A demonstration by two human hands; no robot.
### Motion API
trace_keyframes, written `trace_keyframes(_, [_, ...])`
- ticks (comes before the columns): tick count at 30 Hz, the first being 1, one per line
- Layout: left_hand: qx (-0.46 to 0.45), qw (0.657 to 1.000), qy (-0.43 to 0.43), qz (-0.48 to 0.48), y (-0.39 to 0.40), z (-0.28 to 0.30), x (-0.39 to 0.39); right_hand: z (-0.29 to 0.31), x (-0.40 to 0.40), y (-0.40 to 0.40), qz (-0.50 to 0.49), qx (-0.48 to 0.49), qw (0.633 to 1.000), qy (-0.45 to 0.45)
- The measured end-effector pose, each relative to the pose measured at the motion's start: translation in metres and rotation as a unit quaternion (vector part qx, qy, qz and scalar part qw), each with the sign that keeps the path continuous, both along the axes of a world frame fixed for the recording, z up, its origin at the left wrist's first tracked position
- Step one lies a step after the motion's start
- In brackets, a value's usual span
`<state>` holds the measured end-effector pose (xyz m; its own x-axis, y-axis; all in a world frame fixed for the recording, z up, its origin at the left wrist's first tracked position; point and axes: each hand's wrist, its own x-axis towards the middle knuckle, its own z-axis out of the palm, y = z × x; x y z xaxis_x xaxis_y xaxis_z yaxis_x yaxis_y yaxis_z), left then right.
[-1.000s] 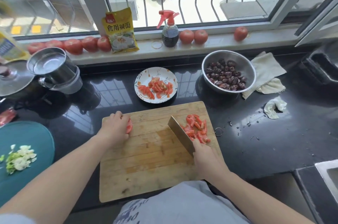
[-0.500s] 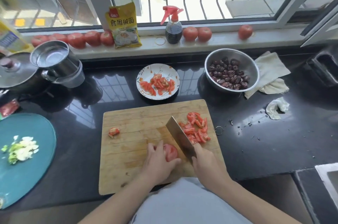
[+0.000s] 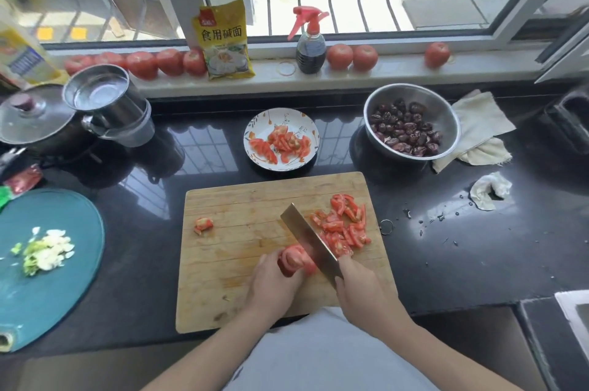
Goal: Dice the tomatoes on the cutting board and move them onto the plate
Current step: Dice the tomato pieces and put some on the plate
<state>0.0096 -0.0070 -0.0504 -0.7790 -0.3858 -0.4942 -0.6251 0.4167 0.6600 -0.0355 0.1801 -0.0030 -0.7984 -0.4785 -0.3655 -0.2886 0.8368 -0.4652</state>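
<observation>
We see red tomato (image 3: 294,260) pieces on a tan wooden board (image 3: 242,266). At twelve o'clock sits a white plate (image 3: 306,126) with an orange leaf pattern; at nine, a teal mat (image 3: 47,291); at one, dark brown dates (image 3: 406,132) in a silver bowl (image 3: 447,113).

The board (image 3: 248,263) lies on the counter (image 3: 462,247). Behind the board sits the plate (image 3: 255,158); right of that, the bowl (image 3: 446,110). Left of the board lies a mat (image 3: 63,295). Diced tomato (image 3: 344,228) sits on the board's right side.
</observation>
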Motion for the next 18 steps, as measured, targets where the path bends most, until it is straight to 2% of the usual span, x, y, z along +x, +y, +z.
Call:
trace_keyframes(3, [0.007,1.0,-0.007,0.028,0.003,-0.001,-0.006,0.002,0.003,-0.006,0.049,0.053,0.997,-0.005])
trace_keyframes(9, [0.014,0.999,-0.023,0.043,0.004,0.002,-0.007,0.013,0.004,-0.01,0.075,0.122,0.99,0.0])
trace_keyframes(18, [-0.02,0.999,-0.019,0.015,0.004,0.004,-0.008,0.022,0.004,-0.009,0.103,0.144,0.984,0.006])
